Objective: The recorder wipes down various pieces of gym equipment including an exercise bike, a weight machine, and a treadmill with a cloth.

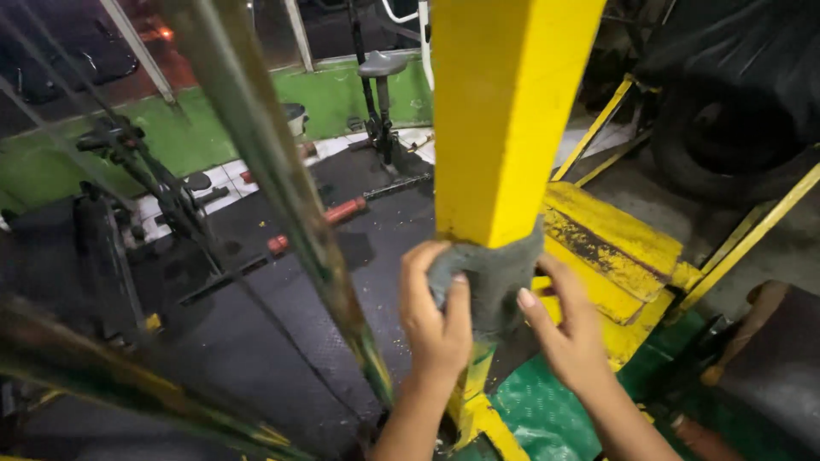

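The grey cloth (491,277) wraps the yellow post (504,119) just where its paint ends, above the rubber floor. I see my left hand (436,320) with fingers (416,273) curled, pinching the cloth's left edge, and my right hand (568,329) with fingers spread against its right side. I judge the right side could slip or unwind, since nothing pinches it there, and the slanted green bar (282,196) close by could catch my left arm.

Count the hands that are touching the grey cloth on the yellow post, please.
2. The left hand grips the grey cloth on the left side of the yellow post; the right hand presses its right side.
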